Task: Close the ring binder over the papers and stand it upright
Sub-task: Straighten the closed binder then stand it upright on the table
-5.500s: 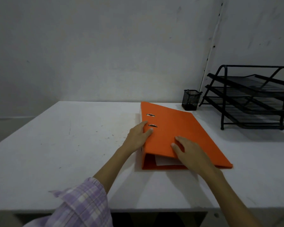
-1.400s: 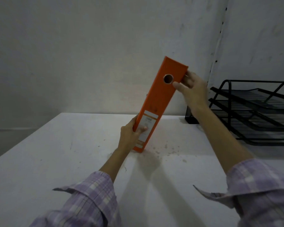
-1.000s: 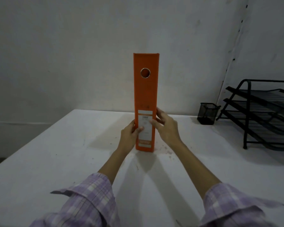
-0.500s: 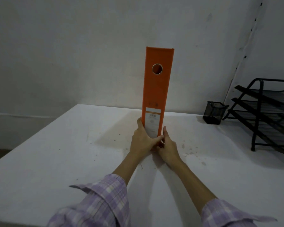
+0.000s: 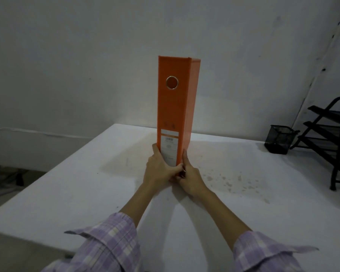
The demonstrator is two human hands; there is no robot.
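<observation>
Two hands low at binder [image 5: 175,107] base, left hand [image 5: 159,169], right hand [image 5: 190,178], binder upright on table [image 5: 86,183]

The ring binder [image 5: 175,107] is bright orange all over, with a silver-rimmed finger hole [image 5: 172,82] high on its spine and a white label [image 5: 168,147] topped by an orange strip low down. The table [image 5: 86,193] is white, flecked with small brownish stains [image 5: 230,179] at right. Both sleeves [image 5: 110,246] are lilac-and-white plaid. At far right, the mesh pen cup [image 5: 279,139] and wire letter tray [image 5: 334,138] are black. The wall [image 5: 86,55] is dull grey-white.
</observation>
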